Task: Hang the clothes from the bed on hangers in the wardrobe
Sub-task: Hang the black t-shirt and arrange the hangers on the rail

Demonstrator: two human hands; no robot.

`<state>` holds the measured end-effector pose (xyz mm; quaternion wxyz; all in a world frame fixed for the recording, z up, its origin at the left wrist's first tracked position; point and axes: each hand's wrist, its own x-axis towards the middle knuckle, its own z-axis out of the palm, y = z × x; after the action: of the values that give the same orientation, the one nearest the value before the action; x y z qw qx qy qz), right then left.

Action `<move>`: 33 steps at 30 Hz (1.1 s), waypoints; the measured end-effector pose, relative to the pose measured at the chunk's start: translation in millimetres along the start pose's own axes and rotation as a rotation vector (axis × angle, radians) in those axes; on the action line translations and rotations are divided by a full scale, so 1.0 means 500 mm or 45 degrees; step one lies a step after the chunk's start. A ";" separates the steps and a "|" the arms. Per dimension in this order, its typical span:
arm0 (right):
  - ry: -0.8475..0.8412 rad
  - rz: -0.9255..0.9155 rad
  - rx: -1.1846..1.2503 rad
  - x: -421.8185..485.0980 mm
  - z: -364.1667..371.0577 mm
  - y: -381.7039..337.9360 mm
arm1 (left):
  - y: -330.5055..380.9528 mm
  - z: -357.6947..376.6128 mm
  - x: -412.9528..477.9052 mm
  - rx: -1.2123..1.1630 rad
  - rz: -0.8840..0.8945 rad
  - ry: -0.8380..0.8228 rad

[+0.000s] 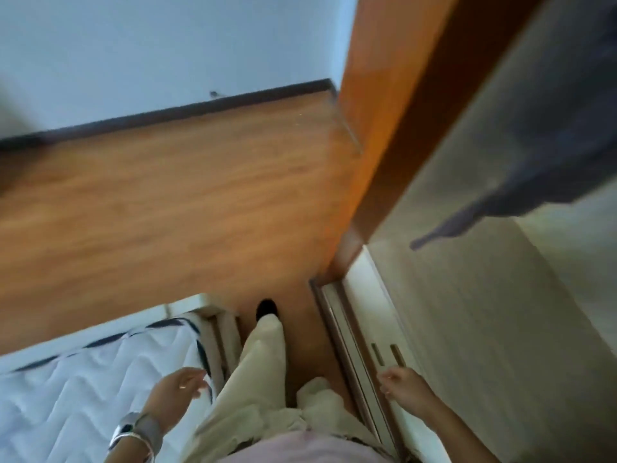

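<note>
Clothes: one dark grey garment hangs inside the wardrobe, top right of view. It's blurred, so hanger + rail can't be made out.
Bed: mattress corner at your lower left, quilted white w/ dark piping. No clothes on the part that shows; rest of the bed is out of frame.
L hand: your left hand is over the mattress edge, fingers loosely apart, holding nothing.
R hand: your right hand is near the wardrobe's sliding track, fingers loosely bent, nothing in it as far as the blur allows.
Position: you're in the gap betw. bed and wardrobe, one dark shoe forward on the wood floor.
Wardrobe: open on your side; an orange-brown panel borders the opening.
Wrist: watch + bangle on the left wrist.
Done (judged): prob. at least one item hung, i.e. the grey one.
Left (judged): can't tell how many items remain, since most of the bed isn't visible. W/ both hands free, the likely next step is another piece from the bed, if there is one.
</note>
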<state>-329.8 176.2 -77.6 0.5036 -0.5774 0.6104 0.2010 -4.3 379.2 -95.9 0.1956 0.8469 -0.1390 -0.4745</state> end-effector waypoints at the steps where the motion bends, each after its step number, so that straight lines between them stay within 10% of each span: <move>1: -0.026 -0.029 -0.063 0.025 -0.006 -0.038 | 0.005 -0.007 0.015 -0.098 -0.036 0.019; 20: -0.103 -0.204 -0.312 0.371 -0.123 -0.819 | 0.174 -0.329 0.379 -0.680 -0.376 0.213; 33: -0.260 -0.362 -1.202 0.646 -0.151 -1.391 | 0.330 -0.417 0.522 -1.231 -0.733 0.607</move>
<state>328.5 -224.2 -86.3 0.2669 -0.7970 0.3160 0.4401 299.7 164.7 -116.3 0.4473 0.7488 0.3743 -0.3151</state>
